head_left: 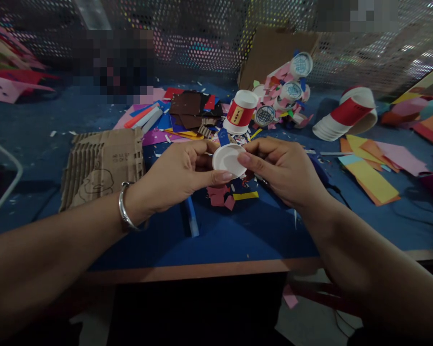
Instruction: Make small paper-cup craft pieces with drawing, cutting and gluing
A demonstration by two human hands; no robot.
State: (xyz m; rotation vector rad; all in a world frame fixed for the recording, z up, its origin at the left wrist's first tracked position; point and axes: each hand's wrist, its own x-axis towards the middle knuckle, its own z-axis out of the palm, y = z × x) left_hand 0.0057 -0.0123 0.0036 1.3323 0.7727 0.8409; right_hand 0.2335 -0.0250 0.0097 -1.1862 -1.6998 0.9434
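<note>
A small white paper cup [228, 160], its round bottom turned toward me, is held between both hands above the blue table [238, 235]. My left hand [176, 175] grips its left side with thumb and fingers closed; a silver bangle circles that wrist. My right hand [283, 170] pinches the cup's right side. Under the hands lie pink and yellow paper scraps [231, 197] and a blue pen-like stick [191, 218].
A piece of corrugated cardboard [103, 163] lies at the left. An upside-down red-and-white cup [240, 113], decorated cups [286, 93], a lying stack of cups [346, 115] and coloured paper sheets [375, 173] fill the back and right. A perforated metal screen [209, 33] stands behind.
</note>
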